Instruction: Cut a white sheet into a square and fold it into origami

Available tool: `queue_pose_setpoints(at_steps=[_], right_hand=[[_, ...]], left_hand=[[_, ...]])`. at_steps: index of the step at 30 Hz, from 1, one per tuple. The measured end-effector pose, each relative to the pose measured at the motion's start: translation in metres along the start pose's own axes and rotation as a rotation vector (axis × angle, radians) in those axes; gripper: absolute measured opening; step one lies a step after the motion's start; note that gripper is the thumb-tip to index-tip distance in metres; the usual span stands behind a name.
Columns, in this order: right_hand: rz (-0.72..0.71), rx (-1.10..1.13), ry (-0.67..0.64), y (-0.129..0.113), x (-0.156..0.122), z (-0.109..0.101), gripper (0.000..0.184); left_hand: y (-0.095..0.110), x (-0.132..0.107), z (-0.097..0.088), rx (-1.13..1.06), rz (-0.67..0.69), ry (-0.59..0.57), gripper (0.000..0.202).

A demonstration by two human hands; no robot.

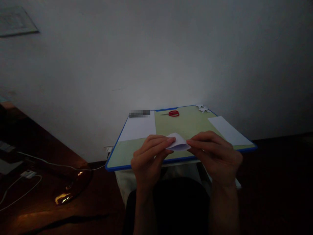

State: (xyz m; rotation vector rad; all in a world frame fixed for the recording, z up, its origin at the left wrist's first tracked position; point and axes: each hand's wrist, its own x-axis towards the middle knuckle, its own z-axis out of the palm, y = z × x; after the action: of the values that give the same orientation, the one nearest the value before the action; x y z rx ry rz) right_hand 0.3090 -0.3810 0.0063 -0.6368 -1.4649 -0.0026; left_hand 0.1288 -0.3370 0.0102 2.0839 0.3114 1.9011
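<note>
Between my two hands a small piece of white paper [178, 140] is held up above the near part of the table. It is bent over, and its near side gapes a little. My left hand [152, 153] pinches its left end between thumb and fingers. At the other end, the fingertips of my right hand [213, 153] are pressed together on its right corner. Beyond the hands, red-handled scissors [173, 113] lie on the table, blades pointing left.
The pale green table [188, 125] has a blue rim and stands against a wall. White sheets [139, 126] lie at left and another sheet [230, 130] at right. Paper scraps [202, 108] are piled at the back right corner. A white cable [70, 168] runs along the left.
</note>
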Motion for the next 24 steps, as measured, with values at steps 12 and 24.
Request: queue_pose_setpoints(at_steps=[12,24], right_hand=[[-0.016,0.032,0.034,0.0028,0.0004,0.005,0.034],[0.014,0.138,-0.016,0.0068,0.0039,0.0047,0.028]], left_hand=[[0.0016,0.0005,0.0021,0.059,-0.023,0.078,0.027],[0.0004,0.0007,0.0008,-0.001,-0.037,0.011,0.034]])
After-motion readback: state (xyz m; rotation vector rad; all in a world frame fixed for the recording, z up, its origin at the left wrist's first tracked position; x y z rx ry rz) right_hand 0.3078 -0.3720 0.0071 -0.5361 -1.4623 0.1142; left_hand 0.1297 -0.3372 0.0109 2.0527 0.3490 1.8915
